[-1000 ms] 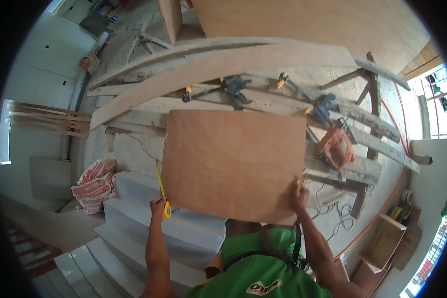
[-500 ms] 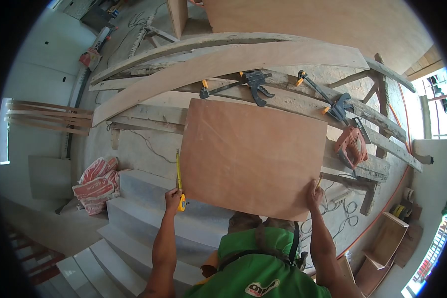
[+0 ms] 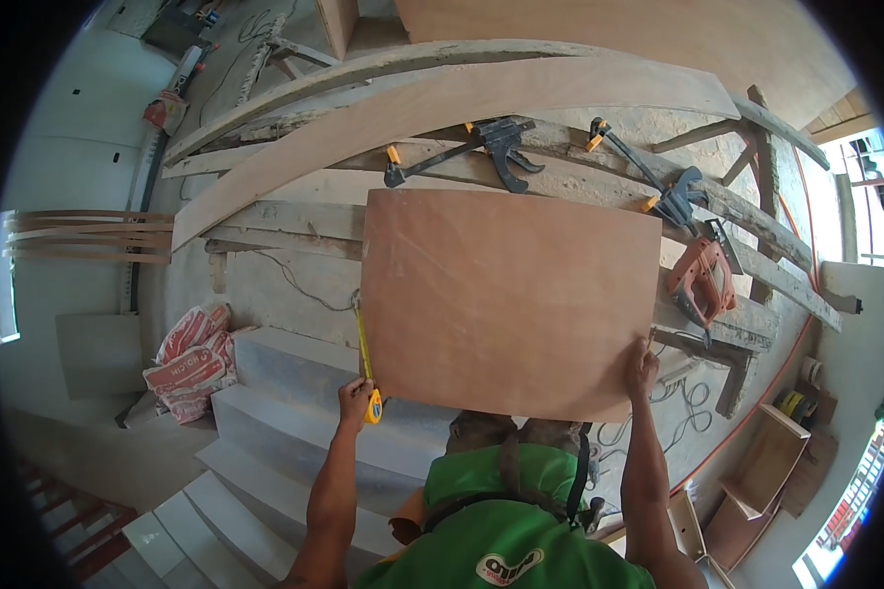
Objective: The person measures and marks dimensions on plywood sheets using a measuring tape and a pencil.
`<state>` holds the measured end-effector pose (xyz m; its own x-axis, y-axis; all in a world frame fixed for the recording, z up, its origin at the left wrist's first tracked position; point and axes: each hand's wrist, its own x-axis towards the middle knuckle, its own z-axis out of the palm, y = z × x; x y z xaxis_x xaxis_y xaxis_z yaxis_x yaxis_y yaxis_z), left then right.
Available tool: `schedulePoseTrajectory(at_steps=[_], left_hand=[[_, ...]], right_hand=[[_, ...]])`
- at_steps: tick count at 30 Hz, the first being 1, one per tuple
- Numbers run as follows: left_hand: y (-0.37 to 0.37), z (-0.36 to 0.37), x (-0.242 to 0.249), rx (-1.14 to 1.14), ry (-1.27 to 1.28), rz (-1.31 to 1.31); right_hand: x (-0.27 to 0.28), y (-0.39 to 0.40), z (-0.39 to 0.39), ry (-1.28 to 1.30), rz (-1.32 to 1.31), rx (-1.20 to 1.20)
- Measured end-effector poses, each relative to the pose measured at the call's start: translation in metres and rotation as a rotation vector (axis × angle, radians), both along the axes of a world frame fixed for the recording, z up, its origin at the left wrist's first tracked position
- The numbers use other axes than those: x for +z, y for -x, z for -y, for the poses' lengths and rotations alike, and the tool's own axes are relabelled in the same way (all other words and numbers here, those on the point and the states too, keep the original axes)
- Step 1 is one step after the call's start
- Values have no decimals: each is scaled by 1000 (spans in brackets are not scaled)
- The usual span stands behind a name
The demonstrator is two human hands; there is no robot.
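plywood panel (image 3: 511, 299) shifted right | left hand (image 3: 356, 401) grips tape measure (image 3: 372, 405) | right hand (image 3: 642, 368) grips panel

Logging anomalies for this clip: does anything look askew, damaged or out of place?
Nothing stands out. The plywood panel is intact, held by the left hand with a tape measure and the right hand.

Construction site: cement bags (image 3: 189, 358), clamps (image 3: 481, 152), unfinished concrete stairs (image 3: 265, 442).

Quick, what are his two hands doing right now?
Left hand: closed around a yellow tape measure, at the plywood sheet's left edge.
Right hand: gripping the plywood sheet's lower right corner.
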<state>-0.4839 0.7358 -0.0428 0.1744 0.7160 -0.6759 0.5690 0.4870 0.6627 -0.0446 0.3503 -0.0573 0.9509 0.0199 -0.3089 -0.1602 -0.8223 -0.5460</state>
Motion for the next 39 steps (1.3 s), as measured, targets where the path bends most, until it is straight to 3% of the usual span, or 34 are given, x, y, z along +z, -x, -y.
schedulePoseTrajectory(at_steps=[3, 5, 8, 9, 10, 11, 12, 13, 14, 17, 19, 23, 25, 29, 39], left_hand=[[-4, 14, 6, 106, 62, 32], [-8, 18, 12, 126, 77, 14], [-1, 23, 10, 162, 89, 13], [-1, 23, 7, 160, 87, 26], [-3, 22, 5, 175, 85, 36], [-4, 22, 8, 160, 85, 17], [-6, 21, 13, 142, 84, -1], [-10, 20, 21, 153, 79, 8], [-15, 19, 30, 126, 114, -3], [-4, 19, 15, 126, 139, -30], [-2, 18, 14, 136, 140, -55], [2, 24, 11, 168, 137, -30], [4, 23, 6, 158, 191, 7], [-3, 26, 17, 203, 213, 34], [-4, 22, 17, 172, 195, 50]], right_hand=[[1, -3, 0, -59, -36, -27], [13, -1, -2, 143, 280, 4], [34, -17, -9, 293, 261, 7], [41, -23, -31, -65, 319, 110], [29, -37, -58, -50, 615, 417], [67, -41, -118, 65, 412, 507], [116, -43, -183, -89, 218, 474], [94, -57, -220, -294, 253, 553], [84, -69, -262, -287, 318, 631], [41, -97, -351, -153, 300, 750], [25, -102, -383, 298, 207, 793], [6, -107, -389, 304, 242, 832], [21, -112, -389, 274, 179, 1007], [64, -118, -384, 35, 397, 1005], [128, -77, -347, -185, 448, 1034]])
